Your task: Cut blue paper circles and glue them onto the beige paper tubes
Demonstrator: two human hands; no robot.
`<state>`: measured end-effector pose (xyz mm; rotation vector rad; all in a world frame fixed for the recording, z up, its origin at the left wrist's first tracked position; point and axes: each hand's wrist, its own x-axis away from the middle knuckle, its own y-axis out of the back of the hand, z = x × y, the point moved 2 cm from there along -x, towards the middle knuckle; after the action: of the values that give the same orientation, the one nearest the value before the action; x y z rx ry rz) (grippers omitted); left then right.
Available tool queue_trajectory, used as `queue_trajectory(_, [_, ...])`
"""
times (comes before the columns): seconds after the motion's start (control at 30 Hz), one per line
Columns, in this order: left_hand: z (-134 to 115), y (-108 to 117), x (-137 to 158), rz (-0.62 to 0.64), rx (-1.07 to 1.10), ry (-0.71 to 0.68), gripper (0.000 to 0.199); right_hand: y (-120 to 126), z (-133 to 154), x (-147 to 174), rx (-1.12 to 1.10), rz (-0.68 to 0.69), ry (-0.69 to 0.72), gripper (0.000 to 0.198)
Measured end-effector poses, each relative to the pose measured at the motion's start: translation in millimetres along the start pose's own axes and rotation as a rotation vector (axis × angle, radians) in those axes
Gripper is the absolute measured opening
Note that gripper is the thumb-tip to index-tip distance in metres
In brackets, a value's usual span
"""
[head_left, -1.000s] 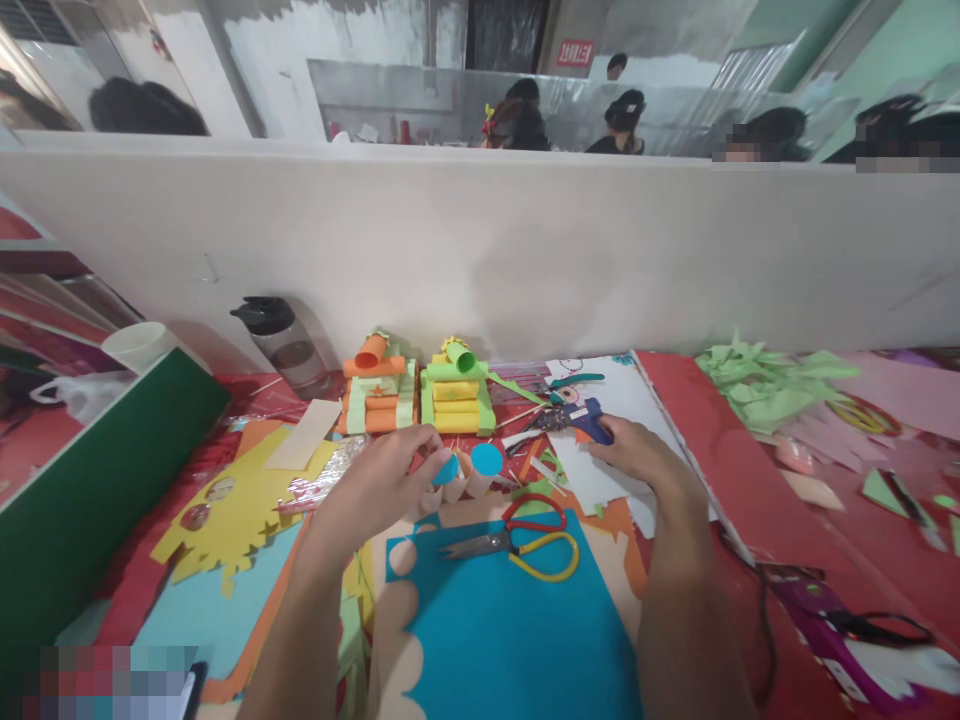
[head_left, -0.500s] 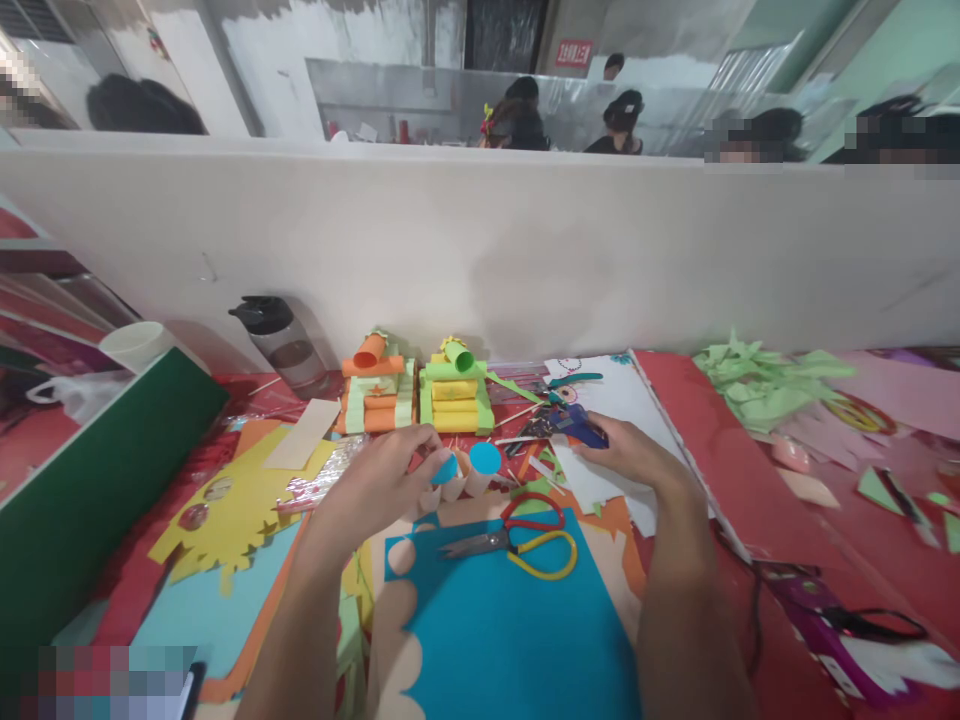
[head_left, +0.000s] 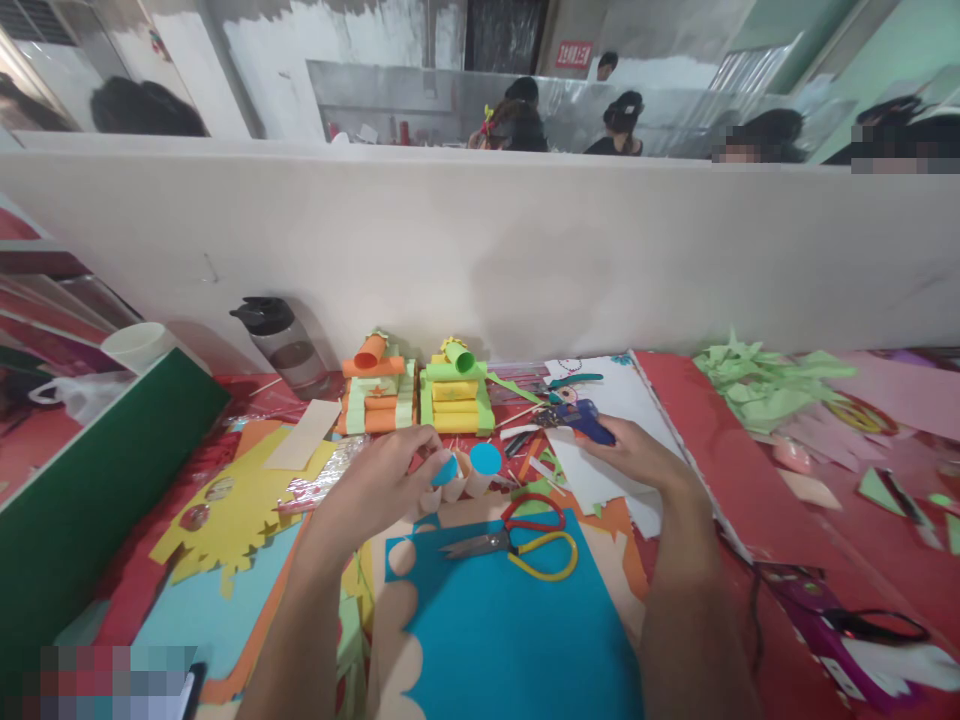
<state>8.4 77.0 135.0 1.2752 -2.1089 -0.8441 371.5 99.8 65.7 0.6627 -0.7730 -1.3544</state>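
My left hand (head_left: pixel 386 480) is closed, thumb and finger pinched at a small blue paper circle (head_left: pixel 445 471). Beside it lies another blue circle (head_left: pixel 485 459), among curled beige paper pieces (head_left: pixel 477 485). My right hand (head_left: pixel 634 453) grips a dark blue glue gun (head_left: pixel 589 420) whose front end points left; its tip is hard to make out. Below both hands, scissors (head_left: pixel 480 545) with one red and one yellow handle rest on a blue sheet (head_left: pixel 517 630). Part of that sheet's left side has a scalloped edge over beige paper (head_left: pixel 390 650).
Two rolled-paper models, one orange (head_left: pixel 379 390) and one yellow-green (head_left: pixel 455 392), stand by the white partition (head_left: pixel 375 250). A bottle (head_left: pixel 281 345) and green box (head_left: pixel 97 490) are left. Pliers (head_left: pixel 574 380) lie behind the glue gun. Green scraps (head_left: pixel 757 385) are piled right.
My right hand has shifted slightly right with the glue gun, whose front end has turned a little. My left hand stays in nearly the same place.
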Motion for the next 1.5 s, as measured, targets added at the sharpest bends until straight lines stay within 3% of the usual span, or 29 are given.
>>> queue_trajectory(0.13, [0.2, 0.6, -0.4, -0.004, -0.002, 0.006, 0.028, 6.8, 2.2, 5.1, -0.097, -0.089, 0.0, 0.044])
queue_trajectory(0.27, [0.0, 1.2, -0.7, -0.009, 0.004, 0.004, 0.028, 8.2, 1.7, 8.3, -0.028, 0.027, 0.02, 0.043])
queue_trajectory(0.4, [0.8, 0.8, -0.2, -0.008, 0.002, 0.0, 0.028, 14.1, 2.9, 10.9, 0.008, -0.093, -0.016, 0.043])
queue_trajectory(0.53, [0.9, 0.3, 0.7, -0.007, -0.003, -0.001, 0.028, 16.6, 3.3, 14.6, 0.027, 0.012, 0.002, 0.048])
queue_trajectory(0.63, [0.4, 0.5, 0.8, -0.002, 0.019, 0.009, 0.028, 23.9, 0.4, 20.0, 0.025, -0.121, -0.055, 0.049])
queue_trajectory(0.77, [0.6, 0.8, -0.1, -0.002, 0.024, 0.004, 0.028, 25.3, 0.4, 25.6, 0.015, 0.005, -0.04, 0.047])
queue_trajectory(0.9, [1.6, 0.9, 0.2, -0.014, -0.002, -0.003, 0.029, 30.1, 2.4, 23.8, 0.025, -0.189, -0.032, 0.046])
queue_trajectory(0.93, [1.6, 0.9, 0.7, -0.017, -0.007, -0.001, 0.029, 30.0, 2.0, 23.3, 0.048, -0.176, -0.049, 0.046])
queue_trajectory(1.0, [1.4, 0.8, 1.5, -0.015, -0.001, -0.002, 0.029, 27.1, 0.8, 23.6, 0.049, -0.006, -0.064, 0.044])
queue_trajectory(1.07, [1.6, 0.6, 1.9, -0.011, 0.015, -0.005, 0.029, 26.1, 0.8, 25.8, -0.011, 0.068, -0.053, 0.044])
queue_trajectory(1.17, [4.1, 0.7, 0.9, -0.045, 0.021, -0.006, 0.032, 30.4, 5.5, 27.9, -0.124, -0.118, 0.001, 0.044])
queue_trajectory(1.23, [6.7, 0.8, -0.6, -0.083, 0.022, -0.025, 0.032, 30.3, 11.7, 27.6, -0.224, -0.17, 0.075, 0.045])
queue_trajectory(1.33, [10.9, 1.4, -2.9, -0.137, 0.035, -0.039, 0.032, 23.2, 22.0, 26.3, -0.478, -0.123, 0.166, 0.043])
queue_trajectory(1.5, [14.6, 2.0, -5.1, -0.157, 0.065, 0.016, 0.031, 3.6, 39.3, 23.7, -0.869, 0.027, 0.2, 0.034])
